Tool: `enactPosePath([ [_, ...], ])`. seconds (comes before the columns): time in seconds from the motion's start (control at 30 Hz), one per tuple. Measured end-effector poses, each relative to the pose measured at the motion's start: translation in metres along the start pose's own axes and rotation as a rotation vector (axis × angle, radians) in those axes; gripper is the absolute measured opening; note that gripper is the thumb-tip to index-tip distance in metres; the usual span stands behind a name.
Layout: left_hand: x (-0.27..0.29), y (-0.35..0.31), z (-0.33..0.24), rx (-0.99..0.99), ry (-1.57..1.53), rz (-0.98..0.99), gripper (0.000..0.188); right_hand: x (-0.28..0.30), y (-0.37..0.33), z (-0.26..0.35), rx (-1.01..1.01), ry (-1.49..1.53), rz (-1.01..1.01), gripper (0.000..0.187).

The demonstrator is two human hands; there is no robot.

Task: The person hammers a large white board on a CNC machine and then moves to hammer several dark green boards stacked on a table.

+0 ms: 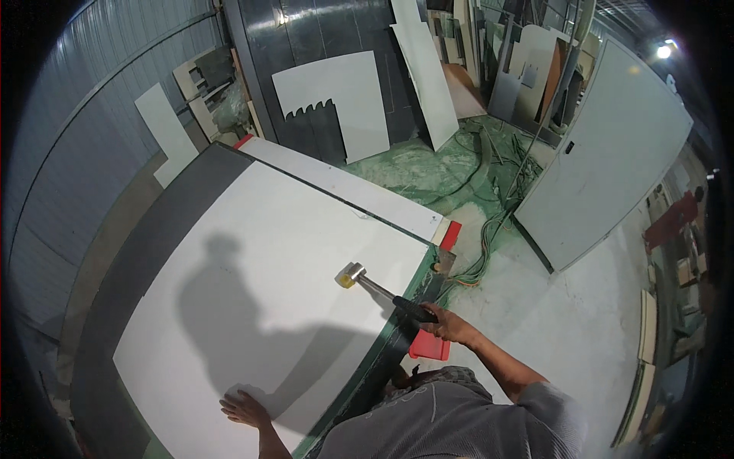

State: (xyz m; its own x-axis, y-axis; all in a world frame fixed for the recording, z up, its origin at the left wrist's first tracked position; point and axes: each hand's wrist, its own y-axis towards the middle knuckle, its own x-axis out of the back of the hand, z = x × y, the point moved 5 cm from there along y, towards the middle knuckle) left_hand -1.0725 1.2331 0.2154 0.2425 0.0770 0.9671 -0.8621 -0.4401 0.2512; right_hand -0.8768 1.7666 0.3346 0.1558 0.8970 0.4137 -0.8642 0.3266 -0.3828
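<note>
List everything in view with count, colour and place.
board: 1, white, on table
table: 1, dark grey, beneath board
mallet: 1, black, silver, yellow, over board
long strip: 1, white, beyond board
leaning sheets: several, white, back
tall panel: 1, pale grey, right
cables: several, greenish, floor
offcuts: many, mixed colours, upper right
red object: 1, beside table
lamp: 1, white, upper right
shirt: 1, grey, bottom
left hand: 1, bare, on board
right hand: 1, bare, holding mallet

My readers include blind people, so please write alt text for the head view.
A person's right hand holds a hammer over a large white board, while the left hand lies spread on that board. Beyond are a white cut panel and tangled cables.
</note>
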Motion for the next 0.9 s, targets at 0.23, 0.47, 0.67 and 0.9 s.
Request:
enactPosePath([
  [0.23,-0.029,0.008,0.023,-0.083,0.063,-0.180,0.051,-0.012,0.020,-0.004,0.090,-0.297,-0.058,0.061],
  [0.47,-0.037,0.005,0.006,-0.133,0.099,-0.114,0.049,-0.101,0.019,-0.026,-0.452,1.239,0.443,0.027],
  [0.67,-0.067,-0.006,0.017,-0.463,0.224,-0.565,0.046,-0.134,0.028,-0.022,-0.410,1.182,0.365,0.021],
  [0.9,-0.087,0.002,-0.009,-0.478,-0.248,-0.389,0.036,-0.150,-0.036,-0.052,-0.404,1.104,0.263,0.025],
])
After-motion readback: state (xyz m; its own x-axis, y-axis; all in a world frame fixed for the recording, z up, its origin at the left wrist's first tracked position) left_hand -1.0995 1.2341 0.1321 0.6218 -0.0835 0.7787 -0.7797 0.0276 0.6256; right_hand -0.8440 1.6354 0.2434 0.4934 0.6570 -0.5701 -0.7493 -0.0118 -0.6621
